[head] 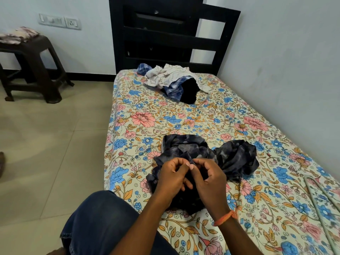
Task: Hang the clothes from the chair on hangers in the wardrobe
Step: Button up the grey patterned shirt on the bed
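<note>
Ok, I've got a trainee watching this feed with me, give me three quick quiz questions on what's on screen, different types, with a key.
1. True or false: both hands, left hand and right hand, pinch the dark patterned shirt on the bed.
2. Where does the pile of clothes lie? A) on the floor B) near the headboard C) on the stool
3. Fill in: the metal hanger lies on the bed to the person's ____.

Key: 1 true; 2 B; 3 right.
</note>
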Demonstrator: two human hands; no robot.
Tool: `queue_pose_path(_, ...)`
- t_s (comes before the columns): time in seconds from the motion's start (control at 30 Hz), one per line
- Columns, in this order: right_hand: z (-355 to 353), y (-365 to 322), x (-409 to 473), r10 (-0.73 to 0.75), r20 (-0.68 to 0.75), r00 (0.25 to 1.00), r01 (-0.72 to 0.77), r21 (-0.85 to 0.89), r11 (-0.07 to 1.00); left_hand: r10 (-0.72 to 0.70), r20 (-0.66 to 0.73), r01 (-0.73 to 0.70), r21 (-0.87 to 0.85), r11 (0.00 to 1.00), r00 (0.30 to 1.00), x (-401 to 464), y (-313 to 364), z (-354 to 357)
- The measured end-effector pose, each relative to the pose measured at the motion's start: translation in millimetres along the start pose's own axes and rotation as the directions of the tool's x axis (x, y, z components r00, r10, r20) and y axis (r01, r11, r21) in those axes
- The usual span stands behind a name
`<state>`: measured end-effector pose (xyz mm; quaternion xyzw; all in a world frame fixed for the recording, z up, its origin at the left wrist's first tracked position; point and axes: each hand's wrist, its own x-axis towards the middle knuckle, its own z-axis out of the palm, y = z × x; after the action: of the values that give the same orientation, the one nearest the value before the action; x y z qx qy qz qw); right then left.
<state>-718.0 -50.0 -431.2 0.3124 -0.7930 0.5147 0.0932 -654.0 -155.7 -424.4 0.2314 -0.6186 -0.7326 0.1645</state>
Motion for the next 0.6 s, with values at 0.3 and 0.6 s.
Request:
queue_pose_path(0.3, 1.6, -0.1, 0.0, -0.013, -0.023, 1.000, 0.012, -0.032, 0.999, 0.138, -0.012, -0.137, 0.043, 0.990, 0.990, -2.2, -4.0, 3.7)
queue_pose_path(0.6, 0.7, -3.7, -2.9, -0.040, -0.037, 0.999, 0.038, -0.038, 0.999, 0.212, -0.107, -0.196, 0.139, 0.971, 0.971, -5.1, -1.9, 1.9)
